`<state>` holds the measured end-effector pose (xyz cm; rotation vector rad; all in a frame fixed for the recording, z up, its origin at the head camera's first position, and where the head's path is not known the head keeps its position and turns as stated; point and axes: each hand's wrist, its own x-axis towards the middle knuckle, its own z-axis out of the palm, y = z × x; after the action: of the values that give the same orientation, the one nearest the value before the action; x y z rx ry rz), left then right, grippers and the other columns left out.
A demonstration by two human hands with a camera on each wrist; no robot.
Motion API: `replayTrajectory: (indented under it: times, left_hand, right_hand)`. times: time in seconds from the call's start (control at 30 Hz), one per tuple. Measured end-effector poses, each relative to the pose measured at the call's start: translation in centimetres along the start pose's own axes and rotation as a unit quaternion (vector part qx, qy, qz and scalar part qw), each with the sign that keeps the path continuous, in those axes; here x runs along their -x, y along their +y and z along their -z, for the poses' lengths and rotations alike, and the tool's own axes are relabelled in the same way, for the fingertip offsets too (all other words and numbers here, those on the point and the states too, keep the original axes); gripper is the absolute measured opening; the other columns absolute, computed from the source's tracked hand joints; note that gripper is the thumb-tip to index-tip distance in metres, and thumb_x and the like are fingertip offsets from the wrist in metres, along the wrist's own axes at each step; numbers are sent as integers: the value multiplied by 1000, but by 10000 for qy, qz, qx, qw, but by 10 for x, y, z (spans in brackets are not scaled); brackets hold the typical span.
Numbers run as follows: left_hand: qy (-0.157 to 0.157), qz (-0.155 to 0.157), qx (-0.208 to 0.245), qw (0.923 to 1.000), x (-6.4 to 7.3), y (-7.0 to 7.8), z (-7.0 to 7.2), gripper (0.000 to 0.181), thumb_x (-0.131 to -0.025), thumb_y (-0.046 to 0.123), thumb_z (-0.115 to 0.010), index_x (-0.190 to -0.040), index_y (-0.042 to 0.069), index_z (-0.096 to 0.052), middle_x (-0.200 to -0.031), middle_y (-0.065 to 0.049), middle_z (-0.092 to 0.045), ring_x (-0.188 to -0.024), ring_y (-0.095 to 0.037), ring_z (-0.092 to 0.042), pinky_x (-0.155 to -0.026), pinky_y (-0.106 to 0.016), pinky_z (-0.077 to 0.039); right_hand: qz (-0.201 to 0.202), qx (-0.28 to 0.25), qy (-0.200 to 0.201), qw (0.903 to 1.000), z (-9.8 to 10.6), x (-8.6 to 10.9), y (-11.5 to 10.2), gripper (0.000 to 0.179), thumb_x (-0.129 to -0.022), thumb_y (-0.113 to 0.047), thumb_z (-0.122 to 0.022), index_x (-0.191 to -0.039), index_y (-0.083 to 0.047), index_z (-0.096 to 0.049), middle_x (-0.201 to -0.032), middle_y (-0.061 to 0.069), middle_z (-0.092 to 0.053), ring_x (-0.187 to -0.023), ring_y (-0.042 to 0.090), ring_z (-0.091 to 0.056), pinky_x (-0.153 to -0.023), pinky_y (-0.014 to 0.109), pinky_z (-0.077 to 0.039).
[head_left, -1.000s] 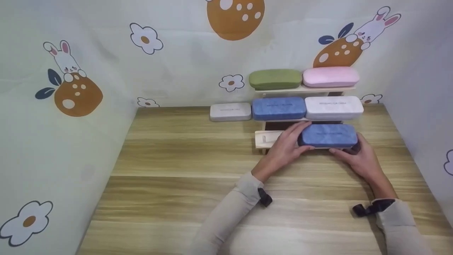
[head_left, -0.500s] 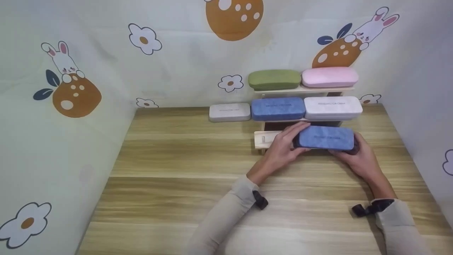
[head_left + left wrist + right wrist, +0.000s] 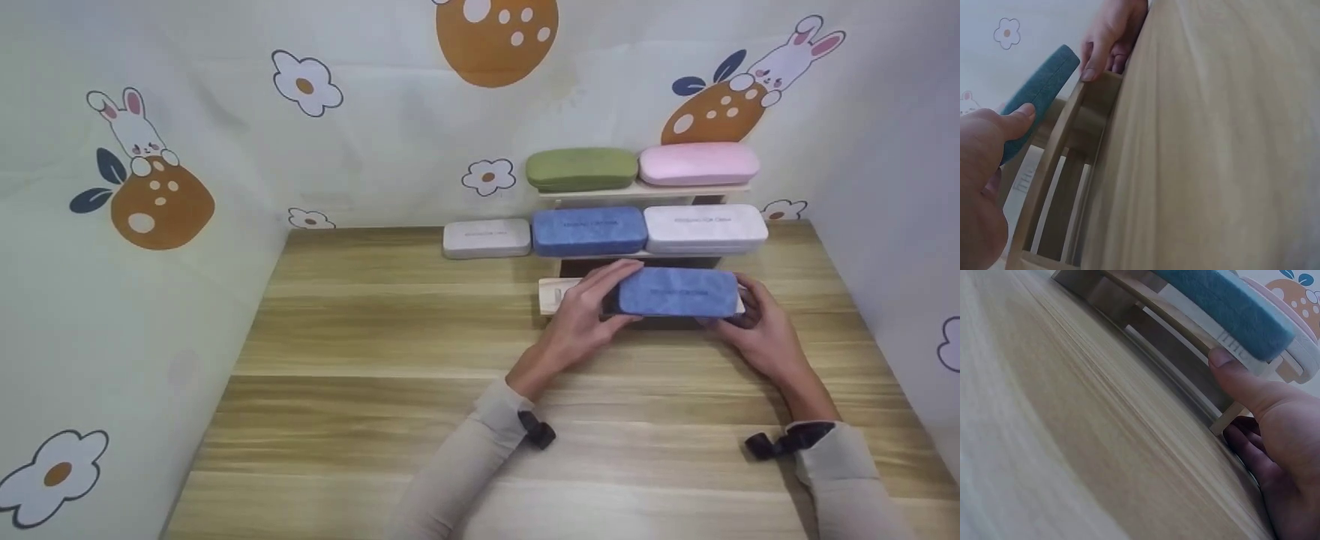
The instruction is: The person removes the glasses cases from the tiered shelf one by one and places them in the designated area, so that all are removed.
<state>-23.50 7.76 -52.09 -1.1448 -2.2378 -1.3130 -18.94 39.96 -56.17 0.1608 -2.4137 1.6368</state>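
Note:
A blue glasses case (image 3: 679, 292) is tilted above the lowest step of a small wooden tiered rack (image 3: 553, 295). My left hand (image 3: 576, 324) grips its left end, the thumb along the near side, as the left wrist view also shows with the case (image 3: 1044, 84) lifted off the step. My right hand (image 3: 769, 334) is apart from the case. Its thumb lies on the front edge of the rack's right end, and its fingers curl round the side, seen in the right wrist view beside the rack's leg (image 3: 1224, 421).
On the middle step sit another blue case (image 3: 589, 231) and a white one (image 3: 705, 229). A green case (image 3: 582, 168) and a pink case (image 3: 699, 163) occupy the top. Left of the rack, a grey case (image 3: 486, 238) lies on the wooden table (image 3: 360, 337) by the wall.
The blue case has shifted left along the lowest step and tipped, its right end parting from my right hand. My left hand moved left with it; my right hand stayed at the rack's end.

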Motion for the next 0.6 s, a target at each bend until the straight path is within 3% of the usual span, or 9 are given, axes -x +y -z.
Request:
replayTrajectory:
  times: [0.3,0.6]
  left_hand:
    - [428,163,261,9986,-2,3,27,73,-88,12,-91,-154,9,-60,-157,-9,-63,-150,-19,-55,-131,-26,-37]
    - [613,201,353,9973,0,4,52,74,-86,12,-92,-153,7,-60,-156,-14,-62,-151,-21,-55,-132,-29,-38]
  right_hand:
    - [-107,318,-54,9994,0,-1,-1,83,-90,-5,-88,-159,0,-42,-142,0,-64,-120,-9,-65,-96,7,-57]
    - [-193,420,-57,9989,-1,-1,-4,85,-90,-9,-89,-160,0,-41,-147,16,-62,-120,-11,-63,-98,5,-55]
